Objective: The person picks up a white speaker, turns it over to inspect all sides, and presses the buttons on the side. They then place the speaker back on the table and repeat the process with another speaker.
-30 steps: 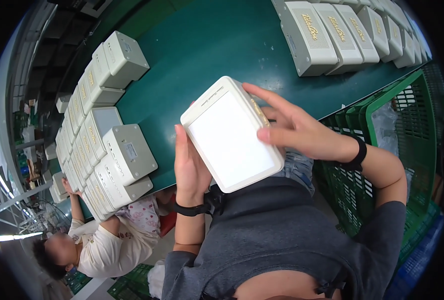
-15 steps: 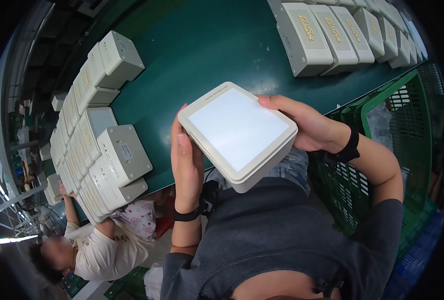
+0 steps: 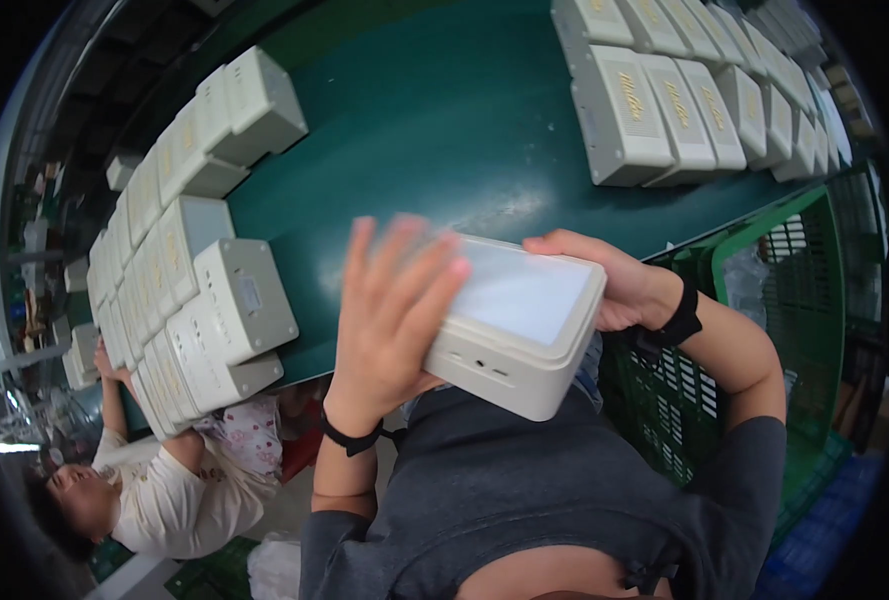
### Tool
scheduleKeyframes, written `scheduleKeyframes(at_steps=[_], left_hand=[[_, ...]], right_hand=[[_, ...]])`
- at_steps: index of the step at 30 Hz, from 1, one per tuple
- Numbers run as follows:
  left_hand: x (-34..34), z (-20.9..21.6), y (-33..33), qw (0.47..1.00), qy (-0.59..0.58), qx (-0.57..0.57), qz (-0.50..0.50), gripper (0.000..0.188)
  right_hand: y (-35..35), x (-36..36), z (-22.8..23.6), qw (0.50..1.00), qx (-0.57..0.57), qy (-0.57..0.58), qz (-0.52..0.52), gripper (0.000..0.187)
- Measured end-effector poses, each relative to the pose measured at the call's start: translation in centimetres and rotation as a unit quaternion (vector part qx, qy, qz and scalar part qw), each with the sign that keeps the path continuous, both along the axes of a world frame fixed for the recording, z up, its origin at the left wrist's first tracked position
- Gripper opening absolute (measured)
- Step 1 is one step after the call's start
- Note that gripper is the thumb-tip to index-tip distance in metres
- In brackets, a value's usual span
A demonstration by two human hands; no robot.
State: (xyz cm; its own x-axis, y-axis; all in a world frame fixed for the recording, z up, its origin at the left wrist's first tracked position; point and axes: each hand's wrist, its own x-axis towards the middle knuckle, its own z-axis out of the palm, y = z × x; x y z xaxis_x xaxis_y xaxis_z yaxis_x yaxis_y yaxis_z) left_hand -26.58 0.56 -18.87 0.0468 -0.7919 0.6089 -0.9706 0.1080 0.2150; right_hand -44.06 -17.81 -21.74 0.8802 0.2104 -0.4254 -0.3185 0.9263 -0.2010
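A cream box-shaped device (image 3: 509,365) with rounded corners is held over the near edge of the table. Its pale, blank panel (image 3: 534,290) faces up, and a side with small ports is turned toward me. My right hand (image 3: 632,285) grips its right end, thumb on the top rim and fingers underneath. At the left end, my left hand (image 3: 384,320) is spread, its fingers raised and smeared by motion in front of the panel's left part. Whether its palm or thumb touches the casing is hard to see.
Rows of similar cream devices (image 3: 179,260) stand on the green table (image 3: 404,130) at left, with more devices (image 3: 629,110) at far right. A green crate (image 3: 834,290) holding clear plastic is beside my right arm. Another person (image 3: 184,490) reaches toward the left rows.
My left hand has let go of the device's left side and spread its fingers. The device has turned in my right hand, bringing its port side into view.
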Motion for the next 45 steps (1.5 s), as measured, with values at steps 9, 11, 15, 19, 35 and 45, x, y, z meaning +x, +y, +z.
scheduleKeyframes(at_steps=[9, 11, 15, 19, 35, 45], left_hand=[[0.7, 1.5, 2.2, 0.489, 0.855, -0.084, -0.148, 0.071], [0.8, 1.1, 2.4, 0.616, 0.778, -0.114, -0.044, 0.072], [0.5, 2.7, 3.2, 0.954, 0.222, -0.072, 0.188, 0.067], [-1.4, 0.3, 1.5, 0.717, 0.689, -0.104, -0.008, 0.065], [-5.7, -3.0, -5.2, 0.807, 0.570, -0.156, 0.000, 0.090], [-3.7, -4.5, -3.5, 0.522, 0.837, -0.097, -0.135, 0.073]], right_hand=[[1.1, -0.6, 3.6, 0.906, -0.406, -0.069, 0.095, 0.072], [1.1, -0.4, 2.7, 0.864, -0.493, -0.060, 0.085, 0.069], [1.7, -0.8, 2.5, 0.861, -0.500, -0.038, 0.092, 0.072], [3.2, -1.3, 1.5, 0.801, -0.588, -0.087, -0.075, 0.094], [1.5, -2.5, -0.5, 0.622, -0.765, -0.050, -0.161, 0.078], [2.8, -0.2, 2.7, 0.374, -0.895, -0.232, -0.066, 0.068]])
